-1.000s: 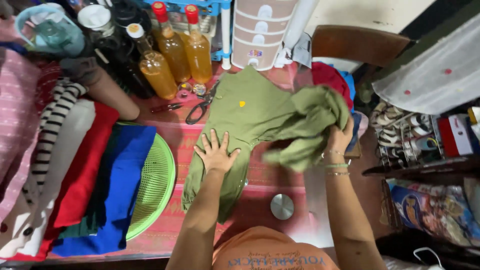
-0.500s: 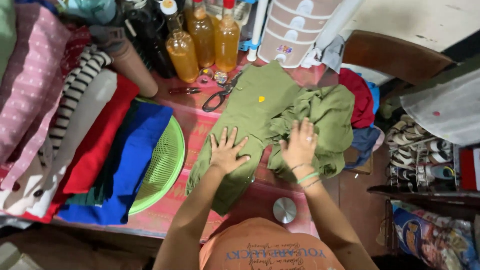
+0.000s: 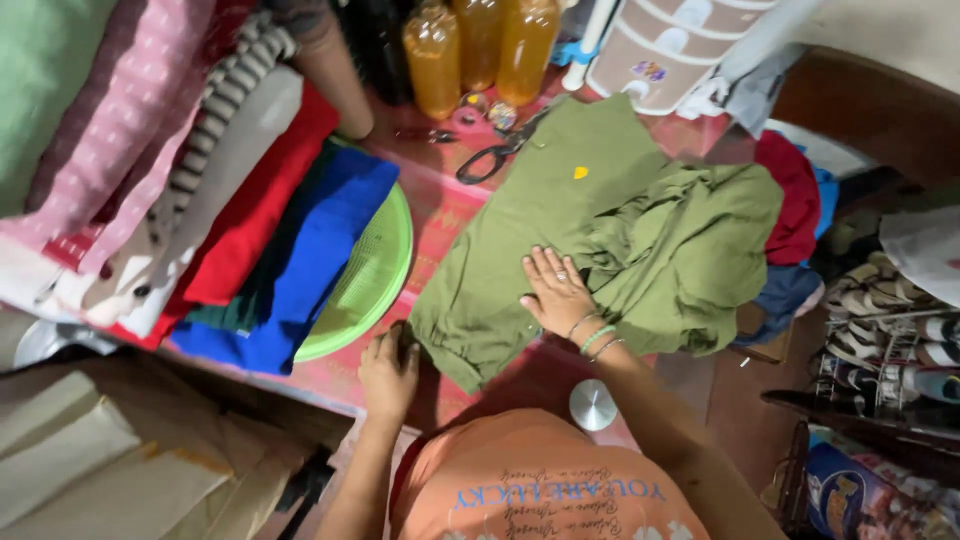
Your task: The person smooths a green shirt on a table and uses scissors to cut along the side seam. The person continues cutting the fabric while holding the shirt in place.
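We see the olive-green shirt point(image 3: 560, 230) spread over the red tabletop point(image 3: 440, 215) in the middle of the frame, its right half bunched into loose folds and a small yellow patch showing near its upper middle. Our right hand point(image 3: 556, 292) lies flat on the cloth just below centre, palm down, fingers spread and pointing toward the upper left, grasping nothing; bangles ring the wrist, and the forearm runs down to the lower right. Our left hand point(image 3: 388, 368) sits lower and to the left, at the shirt's bottom corner, knuckles up, fingers curled over the hem where the cloth meets the table edge; whether it truly pinches the fabric we cannot tell. A small round metal lid point(image 3: 593, 405) rests near the table edge just below the right forearm. Black-handled scissors point(image 3: 495, 155) lie touching the shirt's upper edge, with bottles of amber liquid point(image 3: 480, 45) standing above them. Left of the shirt a green plastic basket point(image 3: 375, 270) lies partly under a stack of folded blue and red cloth point(image 3: 300, 240).
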